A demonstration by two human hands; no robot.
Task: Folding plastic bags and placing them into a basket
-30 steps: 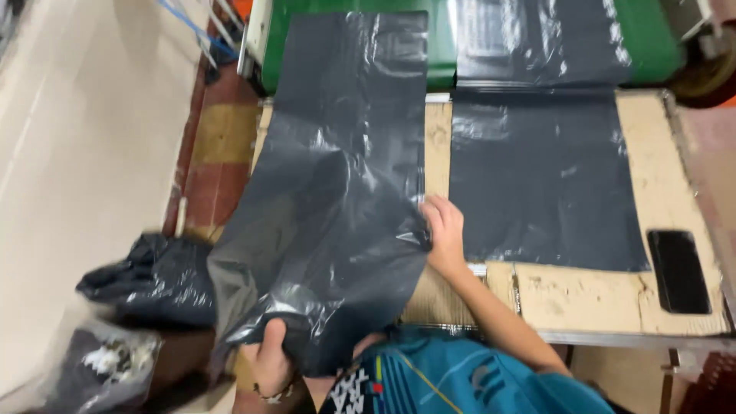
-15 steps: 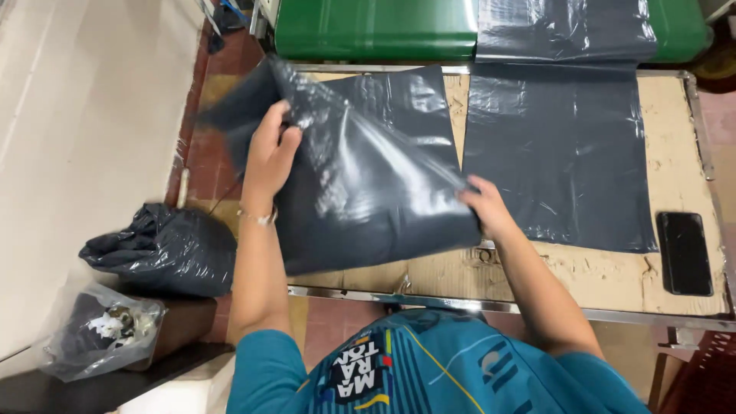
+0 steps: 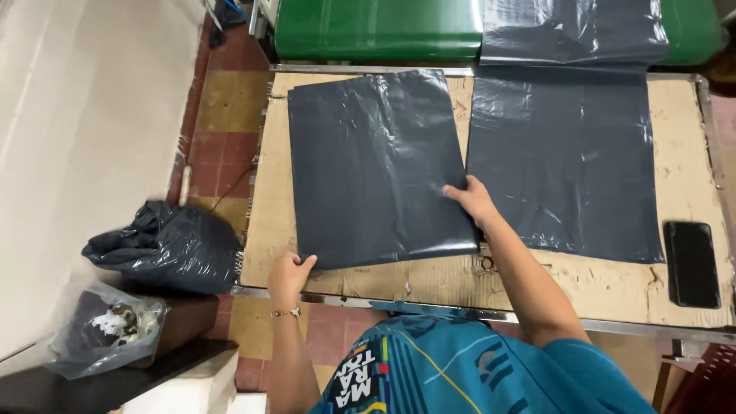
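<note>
A dark grey plastic bag (image 3: 379, 165) lies flat on the left half of the desk (image 3: 307, 261), its top edge close to the desk's far edge and its bottom edge short of the near edge. The left hand (image 3: 289, 277) sits at the bag's near-left corner, by the desk's near edge — its grip is clenched on that corner, fingers curled over the plastic. A thin bracelet (image 3: 287, 313) circles the left wrist. The right hand (image 3: 473, 201) rests on the bag's right edge, towards its near-right corner, fingers spread flat on the plastic; its grip is released, pressing rather than grasping.

Just beside the bag, on the right half of the desk, a second dark grey sheet (image 3: 567, 165) lies flat, its left edge almost touching the bag where the right hand rests. It runs up over the desk's far edge onto a green machine housing (image 3: 379, 31) behind. A black phone (image 3: 691, 263) lies face up near the desk's near-right corner, apart from the sheet.

On the floor left of the desk sits a crumpled black bag (image 3: 165, 245), touching the desk's near-left corner as far as can be seen. Nearer the camera, a clear plastic bag (image 3: 103, 330) with dark contents rests on a dark shelf — what is inside cannot be told.
</note>
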